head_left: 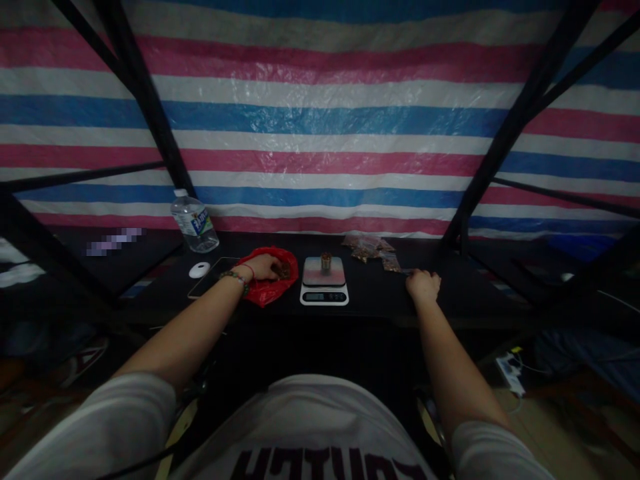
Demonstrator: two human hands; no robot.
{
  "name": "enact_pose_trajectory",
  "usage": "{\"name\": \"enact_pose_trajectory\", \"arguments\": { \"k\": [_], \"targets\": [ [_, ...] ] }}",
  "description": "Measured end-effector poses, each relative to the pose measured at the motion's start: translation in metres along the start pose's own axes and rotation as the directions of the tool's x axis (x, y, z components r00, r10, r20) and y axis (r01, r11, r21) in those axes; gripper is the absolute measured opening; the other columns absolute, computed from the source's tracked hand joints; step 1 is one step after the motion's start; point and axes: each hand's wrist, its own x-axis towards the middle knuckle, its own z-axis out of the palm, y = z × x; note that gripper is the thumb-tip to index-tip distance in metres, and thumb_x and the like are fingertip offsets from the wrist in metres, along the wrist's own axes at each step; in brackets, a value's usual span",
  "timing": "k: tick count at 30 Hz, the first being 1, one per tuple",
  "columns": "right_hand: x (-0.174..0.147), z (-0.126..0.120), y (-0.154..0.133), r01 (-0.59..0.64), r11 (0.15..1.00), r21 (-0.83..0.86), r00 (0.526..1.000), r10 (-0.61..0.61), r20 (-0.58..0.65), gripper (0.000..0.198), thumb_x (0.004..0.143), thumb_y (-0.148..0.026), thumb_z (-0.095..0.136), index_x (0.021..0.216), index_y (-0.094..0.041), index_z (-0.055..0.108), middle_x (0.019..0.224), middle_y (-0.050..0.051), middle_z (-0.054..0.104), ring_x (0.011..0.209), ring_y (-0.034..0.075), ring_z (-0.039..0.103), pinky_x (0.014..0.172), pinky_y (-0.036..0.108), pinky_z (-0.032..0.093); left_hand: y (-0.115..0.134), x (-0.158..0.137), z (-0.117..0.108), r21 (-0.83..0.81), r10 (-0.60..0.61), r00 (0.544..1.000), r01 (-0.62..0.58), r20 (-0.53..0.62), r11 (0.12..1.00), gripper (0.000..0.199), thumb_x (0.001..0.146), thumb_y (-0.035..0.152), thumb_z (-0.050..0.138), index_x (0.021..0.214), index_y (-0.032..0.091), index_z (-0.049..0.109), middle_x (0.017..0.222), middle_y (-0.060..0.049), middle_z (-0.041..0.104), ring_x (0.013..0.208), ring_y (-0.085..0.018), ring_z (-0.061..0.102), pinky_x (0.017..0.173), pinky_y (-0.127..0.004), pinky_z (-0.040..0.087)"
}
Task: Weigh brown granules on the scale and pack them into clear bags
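Note:
My left hand (266, 267) reaches into a crumpled red plastic bag (263, 297), its fingers bent down onto small brownish pieces (285, 270). What lies between the fingertips is too small to make out. To the right of the bag stands a white kitchen scale (324, 297) with a lit display too blurred to read. A small gold-brown cup (326, 262) sits upright on its platform, with brown bits at the top. My right hand (423, 285) rests curled on the black table, by the clear end of a small plastic bag (391, 261). Its fingertips are partly hidden.
More small clear bags with brownish contents (365, 248) lie behind the scale to the right. At left are a large plastic bottle (195, 223), a white rounded object (199, 270) and a phone-like slab (207, 283). Striped sheeting (325, 140) and dark metal posts (155, 120) border the table (370, 293).

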Motion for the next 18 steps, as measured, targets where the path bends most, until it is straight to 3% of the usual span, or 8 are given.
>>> {"name": "enact_pose_trajectory", "arguments": {
  "k": [3, 8, 14, 18],
  "targets": [
    [0.000, 0.000, 0.000, 0.010, 1.000, -0.009, 1.000, -0.010, 0.011, 0.039, 0.081, -0.025, 0.043, 0.110, -0.016, 0.066, 0.111, 0.015, 0.062, 0.118, 0.034, 0.042, 0.099, 0.048, 0.026, -0.002, 0.005, -0.003, 0.010, -0.076, 0.997, 0.076, -0.008, 0.997, 0.035, 0.066, 0.025, 0.060, 0.100, 0.023, 0.070, 0.094, -0.001, 0.072, 0.083, -0.015, 0.064, 0.077, -0.019, 0.046],
    [0.001, 0.000, 0.000, 0.013, 1.000, 0.004, 1.000, -0.013, 0.013, 0.038, 0.082, -0.024, 0.042, 0.111, -0.015, 0.066, 0.112, 0.014, 0.062, 0.117, 0.033, 0.043, 0.098, 0.047, 0.027, -0.002, 0.009, -0.013, 0.027, -0.138, 0.986, 0.141, -0.092, 0.990, 0.038, 0.069, 0.026, 0.056, 0.104, 0.020, 0.069, 0.100, -0.004, 0.071, 0.085, -0.015, 0.063, 0.074, -0.019, 0.046],
    [0.002, 0.002, 0.000, 0.024, 1.000, 0.002, 1.000, -0.024, 0.006, 0.039, 0.082, -0.025, 0.042, 0.111, -0.016, 0.065, 0.111, 0.014, 0.062, 0.115, 0.033, 0.044, 0.097, 0.047, 0.028, 0.005, 0.009, -0.009, -0.136, -0.013, 0.991, 0.031, 0.132, 0.990, 0.045, 0.068, 0.034, 0.064, 0.111, 0.022, 0.066, 0.103, -0.002, 0.071, 0.083, -0.016, 0.065, 0.069, -0.019, 0.048],
    [0.002, 0.001, 0.000, 0.029, 1.000, 0.001, 1.000, -0.029, 0.013, 0.039, 0.082, -0.025, 0.041, 0.112, -0.017, 0.065, 0.113, 0.014, 0.061, 0.115, 0.031, 0.044, 0.097, 0.047, 0.028, 0.009, 0.009, -0.002, -0.152, -0.063, 0.994, 0.076, 0.090, 0.985, 0.038, 0.068, 0.031, 0.063, 0.105, 0.021, 0.068, 0.096, -0.003, 0.072, 0.076, -0.015, 0.066, 0.063, -0.018, 0.047]
  ]
}}
